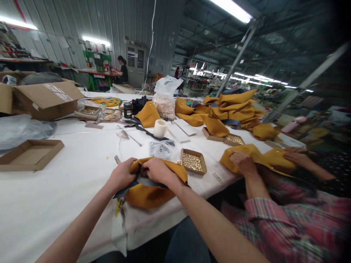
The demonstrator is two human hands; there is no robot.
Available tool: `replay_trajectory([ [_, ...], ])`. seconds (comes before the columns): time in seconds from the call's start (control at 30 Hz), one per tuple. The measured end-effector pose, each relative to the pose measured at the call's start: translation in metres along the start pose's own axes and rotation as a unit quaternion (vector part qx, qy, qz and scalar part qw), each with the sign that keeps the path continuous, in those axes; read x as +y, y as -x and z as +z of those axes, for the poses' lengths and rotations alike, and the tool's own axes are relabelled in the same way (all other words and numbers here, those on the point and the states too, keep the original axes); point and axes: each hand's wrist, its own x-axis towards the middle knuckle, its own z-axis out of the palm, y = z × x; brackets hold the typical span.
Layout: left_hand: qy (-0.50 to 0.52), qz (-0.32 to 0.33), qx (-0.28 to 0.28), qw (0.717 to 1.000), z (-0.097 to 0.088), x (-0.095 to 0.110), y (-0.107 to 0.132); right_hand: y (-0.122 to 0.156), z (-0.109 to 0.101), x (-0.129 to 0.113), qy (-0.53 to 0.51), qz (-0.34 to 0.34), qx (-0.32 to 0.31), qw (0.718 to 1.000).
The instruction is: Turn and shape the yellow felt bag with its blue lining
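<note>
Both hands closed on mustard fabric piece (pixel 149 190) at table edge (pixel 41 204): left hand (pixel 122 176) pinched one side, right hand (pixel 157 171) pressed top (likely steadying it). Rivet tray (pixel 192 161) sat just beside, within reach.

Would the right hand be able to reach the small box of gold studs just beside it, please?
Probably yes: the box of gold studs lies next to the right hand with nothing between, though that hand grips the mustard fabric piece.
</note>
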Motion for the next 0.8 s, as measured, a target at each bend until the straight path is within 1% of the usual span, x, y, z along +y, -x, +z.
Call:
replay_trajectory([
  [0.13, 0.086, -0.004, 0.015, 0.996, 0.005, -0.014, -0.002, 0.000, -0.002, -0.006, -0.018, 0.020, 0.005, 1.000],
  [0.23, 0.125, -0.018, 0.036, 0.991, 0.011, -0.017, -0.003, -0.004, 0.001, -0.006, -0.014, 0.044, 0.006, 0.999],
  [0.37, 0.164, -0.031, 0.051, 0.985, 0.015, -0.015, 0.000, -0.010, 0.009, -0.004, -0.003, 0.066, 0.005, 0.998],
  [0.5, 0.183, -0.029, 0.057, 0.981, 0.016, -0.010, 0.003, -0.015, 0.018, -0.001, 0.015, 0.082, 0.008, 0.996],
  [0.63, 0.191, -0.036, 0.065, 0.979, 0.016, -0.009, 0.003, -0.018, 0.026, 0.000, 0.000, 0.078, 0.009, 0.997],
  [0.8, 0.200, -0.054, 0.054, 0.977, 0.011, -0.009, -0.002, -0.015, 0.020, -0.002, -0.054, 0.068, -0.005, 0.996],
])
